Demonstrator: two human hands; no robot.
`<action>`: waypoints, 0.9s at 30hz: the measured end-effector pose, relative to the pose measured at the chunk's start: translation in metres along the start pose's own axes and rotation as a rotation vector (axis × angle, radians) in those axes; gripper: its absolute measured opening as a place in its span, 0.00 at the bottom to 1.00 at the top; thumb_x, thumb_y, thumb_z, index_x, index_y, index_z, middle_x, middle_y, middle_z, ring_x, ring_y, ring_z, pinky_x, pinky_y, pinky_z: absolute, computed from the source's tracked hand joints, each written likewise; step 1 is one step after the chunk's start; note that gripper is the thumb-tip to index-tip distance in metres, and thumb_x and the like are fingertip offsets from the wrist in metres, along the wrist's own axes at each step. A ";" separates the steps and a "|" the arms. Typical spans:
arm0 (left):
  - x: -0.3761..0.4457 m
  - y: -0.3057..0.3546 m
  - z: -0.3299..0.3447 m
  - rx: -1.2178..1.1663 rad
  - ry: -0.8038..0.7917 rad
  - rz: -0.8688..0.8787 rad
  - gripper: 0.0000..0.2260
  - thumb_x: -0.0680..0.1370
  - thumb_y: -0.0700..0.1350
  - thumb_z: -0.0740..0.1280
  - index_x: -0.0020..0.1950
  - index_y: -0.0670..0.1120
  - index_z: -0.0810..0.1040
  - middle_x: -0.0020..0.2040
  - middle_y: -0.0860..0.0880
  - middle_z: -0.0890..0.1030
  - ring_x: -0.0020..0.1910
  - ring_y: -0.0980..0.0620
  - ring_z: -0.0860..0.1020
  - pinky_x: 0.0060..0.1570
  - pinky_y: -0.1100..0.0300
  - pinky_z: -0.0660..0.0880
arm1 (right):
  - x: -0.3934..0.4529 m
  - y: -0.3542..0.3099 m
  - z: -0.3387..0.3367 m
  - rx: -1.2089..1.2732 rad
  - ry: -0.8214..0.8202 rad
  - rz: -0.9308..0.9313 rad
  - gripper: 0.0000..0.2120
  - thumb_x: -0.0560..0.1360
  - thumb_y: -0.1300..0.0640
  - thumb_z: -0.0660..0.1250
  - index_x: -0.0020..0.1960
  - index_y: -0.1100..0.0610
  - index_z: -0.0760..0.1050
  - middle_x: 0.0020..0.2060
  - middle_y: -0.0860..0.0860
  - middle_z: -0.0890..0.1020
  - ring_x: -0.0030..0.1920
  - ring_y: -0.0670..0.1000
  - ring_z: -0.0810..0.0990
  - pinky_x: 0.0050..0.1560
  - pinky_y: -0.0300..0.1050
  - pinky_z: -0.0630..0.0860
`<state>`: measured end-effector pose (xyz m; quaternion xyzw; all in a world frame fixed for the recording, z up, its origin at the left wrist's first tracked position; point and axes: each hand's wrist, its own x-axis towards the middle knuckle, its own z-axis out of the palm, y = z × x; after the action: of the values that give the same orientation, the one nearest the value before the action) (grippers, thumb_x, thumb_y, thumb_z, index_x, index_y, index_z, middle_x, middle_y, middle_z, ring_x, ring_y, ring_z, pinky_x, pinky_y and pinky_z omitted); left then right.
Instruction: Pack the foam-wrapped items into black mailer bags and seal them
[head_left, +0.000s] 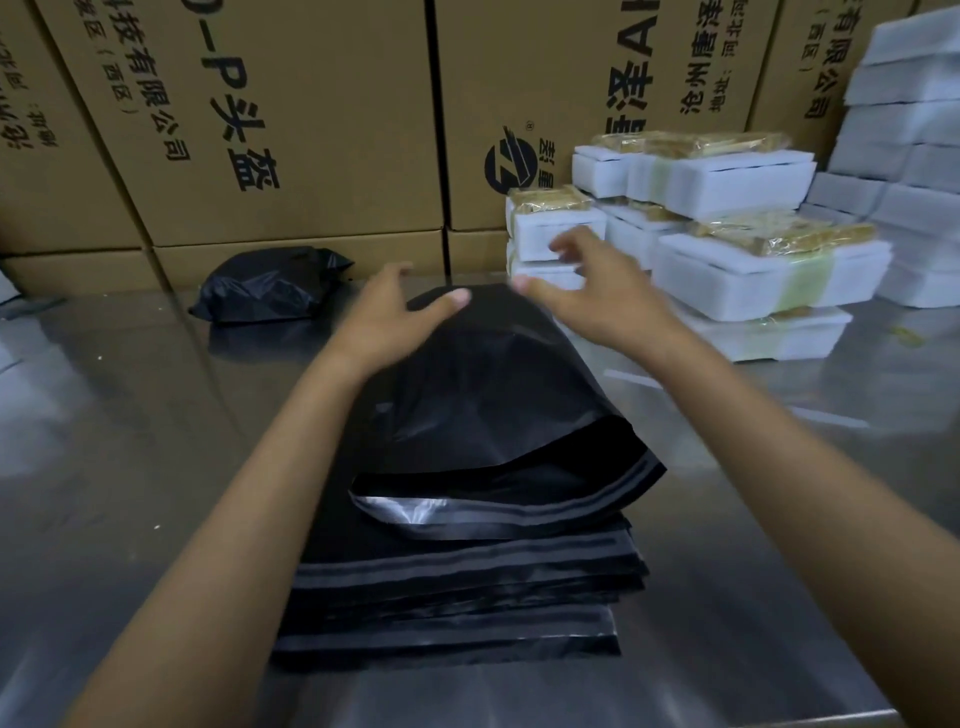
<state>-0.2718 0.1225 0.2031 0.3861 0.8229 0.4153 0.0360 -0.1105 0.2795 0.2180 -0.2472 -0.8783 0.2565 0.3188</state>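
On the wall of brown cardboard cartons (291, 119) from 10 to 1 o'clock, black print runs sideways: Chinese characters including "有限公司" and "(西区)", large letters ending "–P" with "头盔" after them, and beside 12 o'clock a round black logo (510, 161) with a slanted mark. The rest of the lettering is cut off or too tilted to read.

At centre a stack of black mailer bags (457, 587) lies on a steel tabletop (135, 426) that is dull, reflective and faintly scuffed. The top mailer bag (498, 395) bulges upward, its mouth gaping toward 6 o'clock with a silvery lining showing.

The left hand (387, 312) rests on the far end of that bag, fingers spread, thumb pressed on the plastic. The right hand (587, 291) hovers just above the same end at 1 o'clock, fingers apart and loosely bent, blurred, clamped on nothing.

At 2 o'clock the foam-wrapped items (753, 265) are piled: white foam blocks banded with pale tape, some topped by crinkled yellow packets. Taller white foam stacks (909, 130) rise at 3 o'clock. At 10 o'clock a filled black bag (265, 286) sits against the cartons.
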 end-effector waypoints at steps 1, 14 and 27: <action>0.013 0.001 0.012 -0.012 -0.057 0.031 0.41 0.75 0.63 0.69 0.80 0.44 0.56 0.79 0.46 0.60 0.77 0.48 0.60 0.70 0.60 0.59 | 0.010 0.001 0.017 0.042 -0.051 -0.014 0.38 0.70 0.33 0.72 0.72 0.51 0.68 0.68 0.49 0.75 0.68 0.50 0.72 0.64 0.47 0.71; 0.028 -0.095 0.088 0.324 -0.316 -0.059 0.61 0.56 0.84 0.51 0.82 0.52 0.43 0.82 0.51 0.47 0.80 0.49 0.47 0.76 0.48 0.37 | -0.005 0.105 0.114 -0.030 -0.127 0.215 0.61 0.52 0.19 0.67 0.77 0.49 0.60 0.68 0.52 0.78 0.68 0.57 0.75 0.69 0.54 0.71; 0.000 -0.081 0.068 0.025 -0.144 0.115 0.46 0.69 0.76 0.60 0.80 0.56 0.51 0.76 0.51 0.68 0.74 0.43 0.66 0.72 0.42 0.64 | -0.021 0.094 0.089 0.080 0.039 0.020 0.37 0.71 0.37 0.73 0.75 0.49 0.67 0.63 0.50 0.82 0.65 0.57 0.78 0.58 0.45 0.74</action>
<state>-0.2951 0.1384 0.1009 0.4619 0.7998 0.3775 0.0664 -0.1321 0.3108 0.0919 -0.2480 -0.8585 0.2897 0.3428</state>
